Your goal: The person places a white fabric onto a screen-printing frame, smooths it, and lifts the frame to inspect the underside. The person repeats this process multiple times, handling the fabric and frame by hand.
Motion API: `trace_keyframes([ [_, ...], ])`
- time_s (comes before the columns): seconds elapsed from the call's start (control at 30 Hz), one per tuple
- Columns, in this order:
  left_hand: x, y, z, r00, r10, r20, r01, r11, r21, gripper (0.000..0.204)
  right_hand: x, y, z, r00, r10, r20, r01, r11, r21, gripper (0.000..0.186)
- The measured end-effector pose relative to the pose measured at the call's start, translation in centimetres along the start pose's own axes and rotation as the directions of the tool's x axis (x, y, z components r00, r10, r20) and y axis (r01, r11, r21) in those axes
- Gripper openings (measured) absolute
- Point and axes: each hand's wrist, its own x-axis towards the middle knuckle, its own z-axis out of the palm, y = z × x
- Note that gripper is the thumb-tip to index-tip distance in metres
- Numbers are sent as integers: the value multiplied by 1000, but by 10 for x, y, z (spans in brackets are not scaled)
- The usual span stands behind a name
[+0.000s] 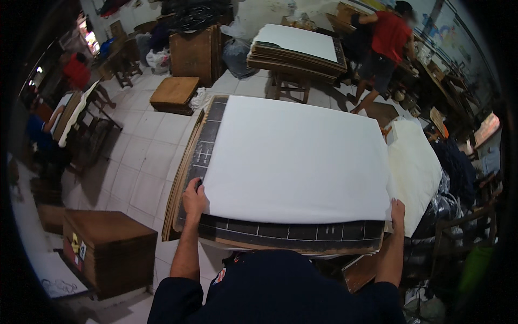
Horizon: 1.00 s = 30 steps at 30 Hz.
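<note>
A wide white cloth (pixel 299 159) lies folded and smooth over a dark board with white ruled lines (pixel 286 229). The board tops a thick stack of boards, and a strip of it shows along the left and near sides. At the cloth's near left corner, my left hand (pixel 195 198) is closed on its edge, the thumb toward the cloth. My right hand (pixel 397 211) grips the near right corner, with its fingers partly hidden. Beyond that right edge hangs a cream cloth (pixel 414 167), next to my right hand.
Another board stack with white cloth (pixel 297 43) stands at the back on a stool. Brown boxes (pixel 110 251) sit at the near left, and a low wooden block (pixel 174 93) is on the tiled floor. A person in red (pixel 389 35) stands back right; others are at the left.
</note>
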Motion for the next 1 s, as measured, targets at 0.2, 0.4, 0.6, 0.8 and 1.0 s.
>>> trace_keyframes([
  [0.2,-30,0,-12,997,-60,37,60,998,20,36,-10,32,-21,997,-66,39,70,992,-110,39],
  [0.4,-55,-4,-21,1000,-9,-6,9,1000,8,35,-31,59,-31,996,-87,32,90,989,-121,39],
  [0.6,-69,-1,-35,995,-83,48,82,996,21,35,-46,59,-38,997,-51,59,53,998,-38,36],
  [0.8,-78,-4,-43,992,-107,62,103,993,64,37,-63,49,-43,999,-13,39,18,993,-115,36],
  [1.0,-87,-10,-46,999,-26,30,22,993,114,37,-70,58,-44,998,-31,50,35,996,-86,37],
])
